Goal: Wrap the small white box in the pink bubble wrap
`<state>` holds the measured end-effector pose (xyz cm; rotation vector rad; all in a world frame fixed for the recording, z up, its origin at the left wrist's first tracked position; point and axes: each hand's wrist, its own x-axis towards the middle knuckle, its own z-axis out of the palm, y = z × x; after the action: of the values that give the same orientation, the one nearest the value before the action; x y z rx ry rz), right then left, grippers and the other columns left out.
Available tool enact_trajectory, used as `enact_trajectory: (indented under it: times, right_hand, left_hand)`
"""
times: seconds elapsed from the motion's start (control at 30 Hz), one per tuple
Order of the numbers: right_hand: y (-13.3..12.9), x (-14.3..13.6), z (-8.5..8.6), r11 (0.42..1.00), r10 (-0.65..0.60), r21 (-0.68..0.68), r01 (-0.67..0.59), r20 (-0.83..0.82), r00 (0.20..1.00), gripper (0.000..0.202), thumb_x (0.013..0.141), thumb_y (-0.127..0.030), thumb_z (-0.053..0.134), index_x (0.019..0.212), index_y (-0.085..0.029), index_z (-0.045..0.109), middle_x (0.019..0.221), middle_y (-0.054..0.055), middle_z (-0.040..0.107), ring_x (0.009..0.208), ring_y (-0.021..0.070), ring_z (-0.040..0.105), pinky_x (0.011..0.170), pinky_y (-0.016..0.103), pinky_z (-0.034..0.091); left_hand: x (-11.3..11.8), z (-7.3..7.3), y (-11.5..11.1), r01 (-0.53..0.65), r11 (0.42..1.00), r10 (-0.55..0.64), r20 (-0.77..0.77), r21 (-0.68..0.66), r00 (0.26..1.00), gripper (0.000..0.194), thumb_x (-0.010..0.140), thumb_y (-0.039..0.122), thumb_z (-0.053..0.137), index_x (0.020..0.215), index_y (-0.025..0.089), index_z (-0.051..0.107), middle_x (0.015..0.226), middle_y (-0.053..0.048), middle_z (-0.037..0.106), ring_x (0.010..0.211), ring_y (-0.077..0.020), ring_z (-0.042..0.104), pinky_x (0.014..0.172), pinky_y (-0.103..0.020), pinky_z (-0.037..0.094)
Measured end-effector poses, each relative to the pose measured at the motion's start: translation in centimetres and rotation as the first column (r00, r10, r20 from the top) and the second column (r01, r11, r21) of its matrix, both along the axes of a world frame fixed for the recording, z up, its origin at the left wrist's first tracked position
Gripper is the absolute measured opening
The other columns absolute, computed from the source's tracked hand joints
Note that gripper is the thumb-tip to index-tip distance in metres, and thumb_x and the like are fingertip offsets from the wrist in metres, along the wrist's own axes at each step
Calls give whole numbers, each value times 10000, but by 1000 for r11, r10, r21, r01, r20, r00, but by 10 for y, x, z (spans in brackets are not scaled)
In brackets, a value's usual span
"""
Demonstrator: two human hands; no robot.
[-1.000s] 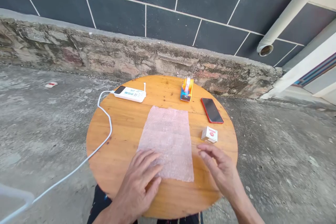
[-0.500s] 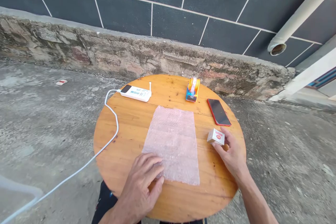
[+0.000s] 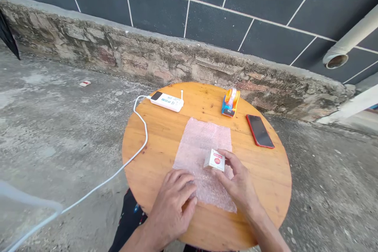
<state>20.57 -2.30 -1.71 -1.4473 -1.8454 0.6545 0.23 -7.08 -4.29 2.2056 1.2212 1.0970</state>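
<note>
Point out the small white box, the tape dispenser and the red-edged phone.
Small white box (image 3: 215, 160): head view, on its printed face.
Tape dispenser (image 3: 232, 99): head view, on its pale tape.
Red-edged phone (image 3: 260, 131): head view, mid-screen.

one each: box (image 3: 215, 160), sheet (image 3: 204, 137), phone (image 3: 260, 131), tape dispenser (image 3: 229, 107)

Round wooden table (image 3: 159, 138) with its load, from my head view.
On its top I observe a pinkish bubble-wrap sheet (image 3: 201, 139) lying flat; at far left, a white device (image 3: 167, 101) with a white cable (image 3: 145, 128); beyond the sheet, a tape dispenser (image 3: 231, 103); to its right, a red-edged phone (image 3: 260, 131).
</note>
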Motion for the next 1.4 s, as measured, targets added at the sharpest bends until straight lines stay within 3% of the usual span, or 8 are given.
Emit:
enact_trajectory:
  times: [0.3,0.47,0.9,1.2,1.4]
  right_hand:
    - [13,-15,-9,1000,17,-10,-17,20,1000,444,789,-247,640,1213,-212,512,1133,64,642,982,224,617,887,373,478]
    - [16,-16,-16,999,26,-29,-26,3,1000,450,803,-238,626,1233,-215,493,1168,70,623,1046,231,605,920,380,468]
    - [18,-16,-23,994,36,99,-39,29,999,456,796,-204,617,1235,-226,494,1219,77,582,1120,245,555,961,403,445]
    - [19,-13,-22,992,103,64,-105,44,994,454,826,-205,590,1262,-226,466,1253,84,565,1136,243,557,975,422,449]
    - [7,2,-16,981,105,150,-125,130,986,512,850,-237,577,1336,-233,417,1404,111,437,1289,271,423,995,458,441]
  left_hand:
    - [-1,1,1,0,1000,0,11,-18,1000,195,777,84,502,873,198,627,969,-64,642,976,-241,538,887,-438,446]
    - [-2,1,2,10,1000,-10,17,-20,1000,181,784,90,496,851,199,624,961,-65,641,971,-241,541,881,-433,450]
    - [1,-5,1,6,1000,-6,27,-1,1000,197,777,52,504,876,184,612,982,-54,623,1000,-230,514,898,-430,411]
    - [1,-3,1,3,1000,-3,25,12,1000,187,773,57,515,871,181,616,965,-53,628,980,-229,521,879,-426,417]
    - [0,-2,0,-6,1000,5,40,28,999,177,765,66,524,854,182,625,939,-56,636,960,-228,537,866,-417,435]
